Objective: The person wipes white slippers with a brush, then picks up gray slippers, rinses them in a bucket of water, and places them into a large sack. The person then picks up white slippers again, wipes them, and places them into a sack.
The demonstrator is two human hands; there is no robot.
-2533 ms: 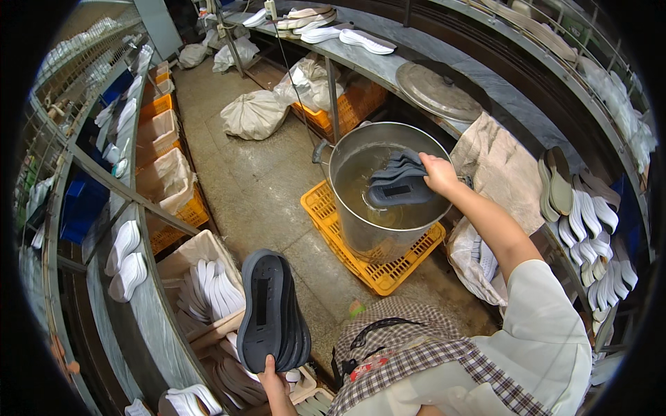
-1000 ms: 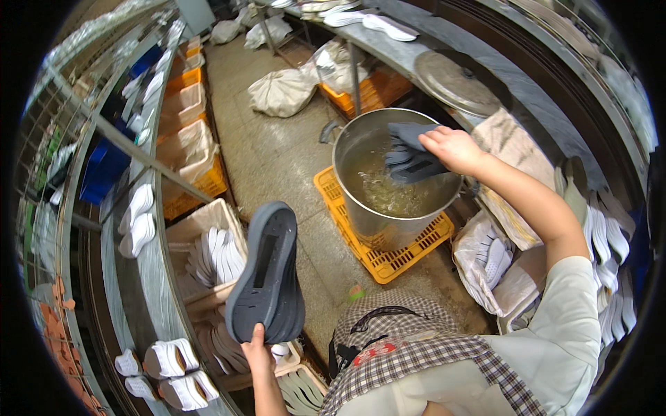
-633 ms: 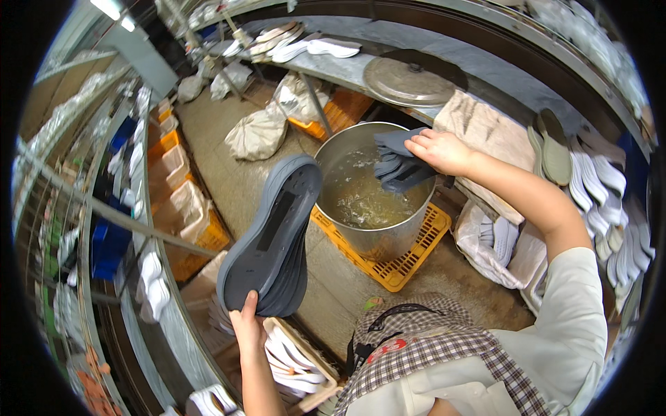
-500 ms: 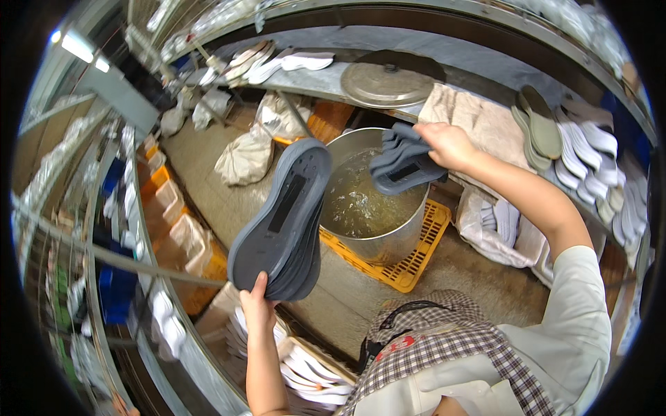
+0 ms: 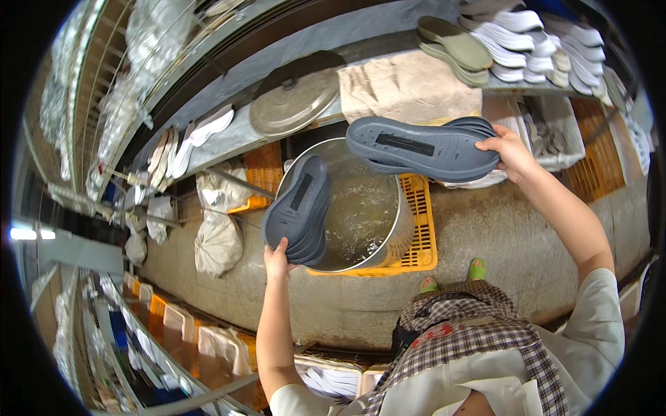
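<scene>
My left hand [image 5: 277, 262] grips a stack of dark grey shoe soles [image 5: 297, 208] by one end. That stack leans over the left rim of a tall metal pot [image 5: 404, 239], which holds rippling, cloudy yellowish liquid [image 5: 361, 222]. On the other side, my right hand [image 5: 508, 151] is closed round the end of a second stack of dark grey shoe soles [image 5: 444, 156]. This stack lies nearly level above the pot's far right rim, its free end over the pot. Each top sole has a black strip in its middle.
The pot stands on a yellow plastic crate [image 5: 424, 229]. Behind it, a metal shelf carries a round lid [image 5: 295, 104], a beige cloth [image 5: 409, 83], green soles [image 5: 454, 52] and white soles [image 5: 510, 45]. Pale sacks [image 5: 218, 243] sit on the floor at left. Racks and bins line the lower left.
The view has turned. The left stack has come from beside the pot to over its left rim. The right stack has moved out from over the pot's opening to the right and swung level.
</scene>
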